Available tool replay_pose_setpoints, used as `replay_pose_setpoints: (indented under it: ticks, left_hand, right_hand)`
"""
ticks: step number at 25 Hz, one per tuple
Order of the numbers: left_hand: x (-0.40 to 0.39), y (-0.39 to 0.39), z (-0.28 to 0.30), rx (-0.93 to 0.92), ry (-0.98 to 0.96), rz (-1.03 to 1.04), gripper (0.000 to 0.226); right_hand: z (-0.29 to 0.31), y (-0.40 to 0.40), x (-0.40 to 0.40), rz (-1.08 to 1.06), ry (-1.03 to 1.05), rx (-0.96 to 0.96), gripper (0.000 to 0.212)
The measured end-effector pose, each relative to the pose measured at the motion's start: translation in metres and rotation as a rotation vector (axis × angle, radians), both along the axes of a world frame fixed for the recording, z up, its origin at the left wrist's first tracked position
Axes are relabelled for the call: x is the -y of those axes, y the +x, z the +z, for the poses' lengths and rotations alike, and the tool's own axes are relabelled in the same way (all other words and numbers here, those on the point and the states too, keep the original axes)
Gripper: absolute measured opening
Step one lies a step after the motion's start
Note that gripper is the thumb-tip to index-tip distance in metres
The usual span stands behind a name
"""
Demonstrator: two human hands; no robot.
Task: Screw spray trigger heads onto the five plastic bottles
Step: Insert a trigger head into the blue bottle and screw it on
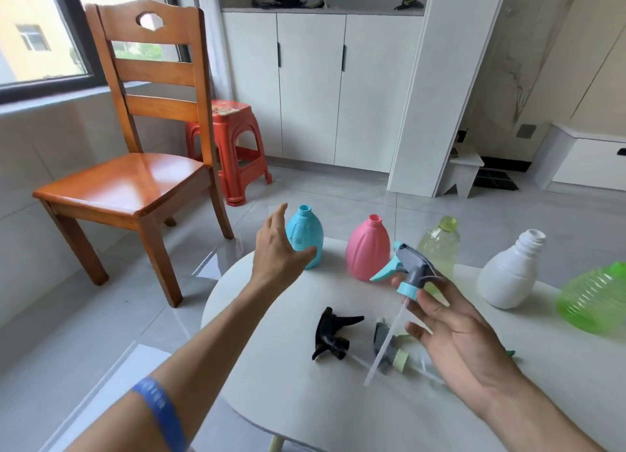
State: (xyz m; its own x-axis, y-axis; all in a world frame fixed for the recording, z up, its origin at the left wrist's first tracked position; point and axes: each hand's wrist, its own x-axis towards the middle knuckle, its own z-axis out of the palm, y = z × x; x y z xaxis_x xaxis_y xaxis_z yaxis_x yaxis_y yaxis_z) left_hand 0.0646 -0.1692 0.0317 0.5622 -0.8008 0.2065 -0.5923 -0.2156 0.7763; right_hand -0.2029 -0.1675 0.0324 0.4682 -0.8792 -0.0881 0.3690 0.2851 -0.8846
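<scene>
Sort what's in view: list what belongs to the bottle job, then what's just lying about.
Job: blue bottle, pink bottle, yellow bottle, white bottle, green bottle, blue trigger head in right hand, black trigger head, left hand.

Lying about: wooden chair, red stool.

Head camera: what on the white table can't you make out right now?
- Ribbed green translucent bottle: blurred, cut off by right edge, neck unseen.
- Trigger heads beneath the right hand: the grey-and-pale-green head is partly covered, so the count is unclear.
- Turquoise plastic bottle: lower side hidden by left hand.
</scene>
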Motion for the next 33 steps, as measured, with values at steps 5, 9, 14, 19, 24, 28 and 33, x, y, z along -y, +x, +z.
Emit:
replay_pose_setpoints:
  ticks: [5, 9, 14, 19, 24, 28, 33]
  left_hand:
    - [0.068, 0.012, -0.038, -0.094, 0.036, 0.062, 0.103]
    - [0.076, 0.022, -0.059, -0.341, -0.047, 0.088, 0.077]
    - [0.054, 0.011, -0.051, -0.262, -0.028, 0.103, 0.084]
    - [0.004, -0.008, -0.016, -0.232, -0.125, 0.021, 0.086]
    - [-0.049, -0.043, 0.005, 0.029, -0.146, -0.046, 0.085]
    - [-0.065, -0.061, -0.002, 0.531, -0.177, -0.028, 0.089]
    - [-0.06, -0.072, -0.007, 0.561, -0.116, -0.016, 0.087]
  right_hand:
    - [-0.004, -0.033, 0.01, 0.018, -0.091, -0.067, 0.058]
    - [-0.002, -0.05, 0.017, -0.028, -0.08, -0.052, 0.06]
    - [0.01, -0.058, 0.011, -0.105, -0.024, -0.063, 0.055]
    - [0.028, -0.064, -0.005, -0.176, -0.033, -0.035, 0.056]
    - [0.036, -0.067, -0.015, -0.303, -0.096, 0.022, 0.038]
    - [0.045, -0.069, -0.014, -0.403, -0.382, -0.057, 0.039]
    - [0.043, -0.072, -0.015, -0.384, -0.495, -0.167, 0.045]
